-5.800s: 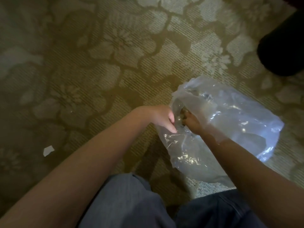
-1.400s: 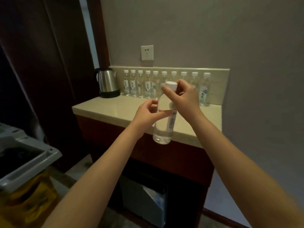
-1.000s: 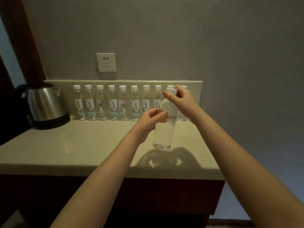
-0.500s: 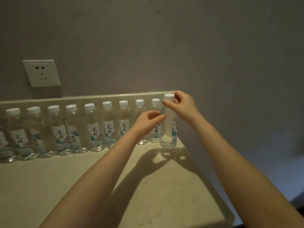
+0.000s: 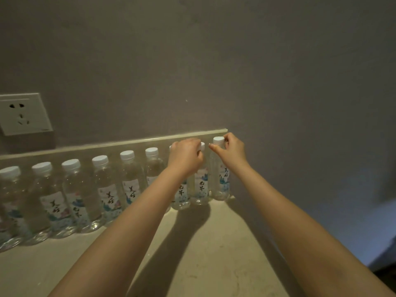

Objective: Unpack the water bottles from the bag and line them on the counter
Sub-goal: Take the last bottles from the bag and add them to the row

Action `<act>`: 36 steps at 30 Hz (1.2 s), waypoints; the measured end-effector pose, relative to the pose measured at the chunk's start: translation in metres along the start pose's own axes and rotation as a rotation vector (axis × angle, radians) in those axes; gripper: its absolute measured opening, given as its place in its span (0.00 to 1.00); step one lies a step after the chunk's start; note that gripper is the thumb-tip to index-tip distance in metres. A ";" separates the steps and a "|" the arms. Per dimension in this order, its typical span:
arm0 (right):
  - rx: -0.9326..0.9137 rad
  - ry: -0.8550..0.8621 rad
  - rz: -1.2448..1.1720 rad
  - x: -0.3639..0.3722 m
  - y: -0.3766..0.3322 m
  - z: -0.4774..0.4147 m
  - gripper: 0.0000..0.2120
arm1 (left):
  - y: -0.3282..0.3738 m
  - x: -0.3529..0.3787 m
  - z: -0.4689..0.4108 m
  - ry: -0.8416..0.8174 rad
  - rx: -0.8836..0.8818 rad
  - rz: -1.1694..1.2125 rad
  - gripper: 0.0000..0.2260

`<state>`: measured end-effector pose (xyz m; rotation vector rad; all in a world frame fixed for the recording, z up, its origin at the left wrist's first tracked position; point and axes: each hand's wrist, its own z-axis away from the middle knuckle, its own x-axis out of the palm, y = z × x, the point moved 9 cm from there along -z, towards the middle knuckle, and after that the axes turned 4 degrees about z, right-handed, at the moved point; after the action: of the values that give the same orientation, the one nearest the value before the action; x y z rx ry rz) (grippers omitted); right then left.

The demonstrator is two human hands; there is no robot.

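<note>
Several clear water bottles [image 5: 107, 189] with white caps and printed labels stand upright in a row along the back of the beige counter [image 5: 203, 254]. The rightmost bottle [image 5: 220, 181] stands at the row's right end, near the counter's corner. My right hand [image 5: 231, 151] pinches its white cap from the right. My left hand [image 5: 185, 155] is curled over the cap of the neighbouring bottle [image 5: 200, 187], hiding most of that cap and part of the bottle to its left. The bag is out of sight.
A low stone backsplash [image 5: 128, 142] runs behind the bottles, under a grey wall. A white wall socket [image 5: 23, 114] sits at the left. The counter's right edge drops off beside the last bottle.
The bottle I carried now stands on the counter at the right end of the row. My left hand moved from its side onto the neighbouring bottle's cap. The camera came closer.
</note>
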<state>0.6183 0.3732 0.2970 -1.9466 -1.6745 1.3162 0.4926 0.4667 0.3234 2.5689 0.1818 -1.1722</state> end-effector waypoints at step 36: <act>0.159 -0.240 -0.031 0.042 0.068 0.056 0.25 | -0.013 0.003 -0.014 -0.008 -0.122 -0.027 0.14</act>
<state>0.6172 0.3700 0.1997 -1.7232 -1.6377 1.6720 0.5017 0.4832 0.3270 2.4631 0.2785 -1.1435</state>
